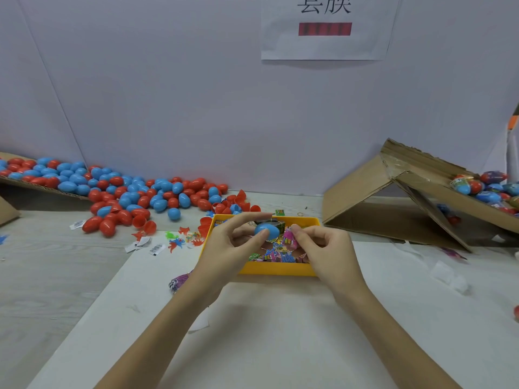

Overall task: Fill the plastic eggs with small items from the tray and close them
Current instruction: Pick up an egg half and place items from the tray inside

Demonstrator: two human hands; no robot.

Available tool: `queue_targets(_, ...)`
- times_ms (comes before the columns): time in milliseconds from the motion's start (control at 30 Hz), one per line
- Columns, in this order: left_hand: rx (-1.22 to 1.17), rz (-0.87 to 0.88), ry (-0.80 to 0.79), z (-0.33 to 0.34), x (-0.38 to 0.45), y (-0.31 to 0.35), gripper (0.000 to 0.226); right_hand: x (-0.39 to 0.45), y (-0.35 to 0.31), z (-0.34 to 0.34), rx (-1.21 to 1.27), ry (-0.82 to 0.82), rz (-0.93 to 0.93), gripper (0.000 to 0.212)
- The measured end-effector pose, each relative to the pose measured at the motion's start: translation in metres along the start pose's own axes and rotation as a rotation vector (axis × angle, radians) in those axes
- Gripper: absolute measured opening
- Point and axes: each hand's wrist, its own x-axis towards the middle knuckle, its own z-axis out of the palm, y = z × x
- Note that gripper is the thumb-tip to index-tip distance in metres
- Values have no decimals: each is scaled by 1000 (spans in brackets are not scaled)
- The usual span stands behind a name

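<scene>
The tray (276, 269) sits mid-worktop (70, 270) with small items (276, 254) in it, a heap of eggs (126, 192) behind to its left, and a cardboard ramp (393, 197) to its right.

My left hand (233, 242) covered the lower part of the blue egg (266, 230), so I couldn't see its seam. My right hand (323, 248) hid part of the yellow tray (276, 269). Packet print was too small to read. The wall sign (325, 26) was cut off at the top edge.
</scene>
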Motion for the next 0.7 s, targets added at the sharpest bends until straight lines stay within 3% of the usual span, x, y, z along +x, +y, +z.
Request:
queue_targets(367,52,-34,18,4,3,-4,23,-2,-4,2,-133,-38,-37,44)
queue_targets(700,134,19,26,4,1,-6,28,-5,-2,5,-109,-56,-43,28)
